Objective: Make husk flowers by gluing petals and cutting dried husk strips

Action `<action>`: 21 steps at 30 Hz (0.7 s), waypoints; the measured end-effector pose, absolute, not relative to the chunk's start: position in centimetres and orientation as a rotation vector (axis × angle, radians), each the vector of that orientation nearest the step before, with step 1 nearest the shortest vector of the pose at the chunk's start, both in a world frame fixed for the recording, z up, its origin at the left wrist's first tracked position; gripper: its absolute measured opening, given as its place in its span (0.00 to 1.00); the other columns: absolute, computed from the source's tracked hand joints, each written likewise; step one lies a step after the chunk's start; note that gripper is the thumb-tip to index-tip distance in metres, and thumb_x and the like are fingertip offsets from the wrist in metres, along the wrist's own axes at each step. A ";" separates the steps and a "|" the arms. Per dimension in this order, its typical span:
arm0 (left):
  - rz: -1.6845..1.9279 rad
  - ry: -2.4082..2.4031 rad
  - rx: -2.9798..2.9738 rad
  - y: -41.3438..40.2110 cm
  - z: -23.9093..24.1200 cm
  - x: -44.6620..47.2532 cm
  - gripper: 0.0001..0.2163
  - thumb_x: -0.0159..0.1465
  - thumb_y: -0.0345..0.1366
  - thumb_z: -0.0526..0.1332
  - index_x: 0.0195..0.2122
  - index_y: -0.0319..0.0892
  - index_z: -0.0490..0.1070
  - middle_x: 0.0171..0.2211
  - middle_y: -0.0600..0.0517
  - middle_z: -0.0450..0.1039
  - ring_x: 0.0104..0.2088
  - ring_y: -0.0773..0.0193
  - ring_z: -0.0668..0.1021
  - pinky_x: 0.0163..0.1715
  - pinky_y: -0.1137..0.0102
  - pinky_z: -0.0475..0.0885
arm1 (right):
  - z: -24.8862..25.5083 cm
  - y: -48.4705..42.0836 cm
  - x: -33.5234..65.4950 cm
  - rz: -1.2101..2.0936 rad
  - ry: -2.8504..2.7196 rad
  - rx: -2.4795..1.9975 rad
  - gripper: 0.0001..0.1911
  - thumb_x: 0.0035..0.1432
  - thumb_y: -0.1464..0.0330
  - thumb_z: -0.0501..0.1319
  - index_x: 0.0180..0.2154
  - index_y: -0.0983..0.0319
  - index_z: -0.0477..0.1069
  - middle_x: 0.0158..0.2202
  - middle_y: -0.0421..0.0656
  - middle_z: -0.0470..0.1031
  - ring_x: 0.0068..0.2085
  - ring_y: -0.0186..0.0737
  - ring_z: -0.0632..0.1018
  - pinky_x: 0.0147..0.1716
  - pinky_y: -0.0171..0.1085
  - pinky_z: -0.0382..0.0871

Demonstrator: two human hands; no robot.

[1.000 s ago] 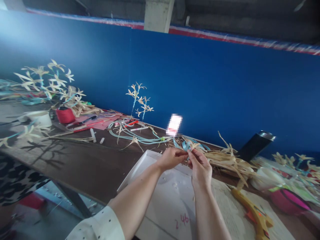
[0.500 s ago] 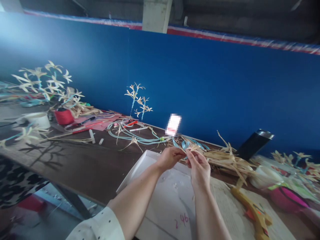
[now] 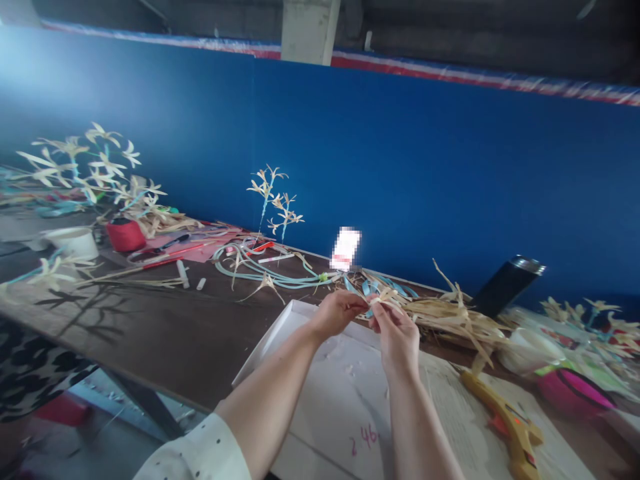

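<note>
Apparently for steadiness, a cream, thin-petalled flower sits pinched
Right hand grips it; at nine o'clock, left hand pinches, hold unclear.

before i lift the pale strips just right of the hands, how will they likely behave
The strips look thin and papery, so they are probably light. Lying in a loose, overlapping heap, they may tangle or slide apart. Their dry, curled look suggests they could crack if bent sharply.
</note>
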State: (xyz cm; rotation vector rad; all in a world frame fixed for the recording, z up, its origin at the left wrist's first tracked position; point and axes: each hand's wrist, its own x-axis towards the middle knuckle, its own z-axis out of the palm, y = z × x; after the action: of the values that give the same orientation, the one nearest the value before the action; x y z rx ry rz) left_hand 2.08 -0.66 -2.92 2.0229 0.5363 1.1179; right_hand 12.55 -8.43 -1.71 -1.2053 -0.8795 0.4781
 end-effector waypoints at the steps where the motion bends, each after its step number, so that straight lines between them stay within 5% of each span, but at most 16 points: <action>1: 1.124 0.532 2.031 -0.6 -2.9 2.1 0.07 0.57 0.33 0.58 0.30 0.39 0.75 0.30 0.50 0.74 0.33 0.66 0.74 0.34 0.75 0.66 | -1.7 -8.4 12.6 0.456 -0.878 -1.230 0.19 0.44 0.57 0.64 0.34 0.65 0.76 0.18 0.38 0.67 0.20 0.31 0.65 0.19 0.31 0.56; 5: 1.091 0.519 2.013 -0.5 -2.8 2.0 0.08 0.56 0.33 0.57 0.30 0.39 0.75 0.30 0.50 0.74 0.33 0.66 0.73 0.33 0.75 0.66 | -1.7 -8.6 12.8 0.363 -0.920 -1.361 0.18 0.45 0.56 0.63 0.33 0.63 0.76 0.15 0.36 0.65 0.20 0.32 0.65 0.20 0.32 0.57; 12: 1.070 0.556 1.489 -0.2 -1.1 0.8 0.16 0.58 0.38 0.56 0.46 0.38 0.70 0.42 0.45 0.72 0.35 0.67 0.72 0.33 0.74 0.67 | -2.3 -8.5 12.8 0.133 -0.994 -1.393 0.15 0.46 0.57 0.63 0.27 0.63 0.75 0.18 0.37 0.69 0.20 0.34 0.68 0.22 0.32 0.60; 16: 1.089 0.542 1.354 -0.3 -0.6 0.4 0.22 0.58 0.50 0.53 0.41 0.37 0.72 0.38 0.45 0.71 0.34 0.67 0.71 0.30 0.75 0.66 | -3.0 -8.1 12.6 0.149 -1.028 -1.337 0.12 0.46 0.59 0.63 0.28 0.61 0.75 0.22 0.40 0.72 0.21 0.35 0.70 0.22 0.33 0.63; 21: 1.014 0.581 1.455 -0.8 -0.9 0.8 0.22 0.54 0.52 0.56 0.33 0.36 0.73 0.28 0.49 0.70 0.27 0.69 0.69 0.28 0.75 0.64 | -2.9 -8.1 12.4 0.197 -1.051 -1.321 0.09 0.47 0.62 0.62 0.29 0.60 0.76 0.24 0.40 0.73 0.22 0.35 0.71 0.20 0.33 0.64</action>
State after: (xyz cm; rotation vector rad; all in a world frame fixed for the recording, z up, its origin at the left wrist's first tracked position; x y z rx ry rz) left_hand 0.78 -0.78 -0.85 1.4555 0.5814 1.0135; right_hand 12.37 -8.13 -2.93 -1.3212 -1.0509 0.1970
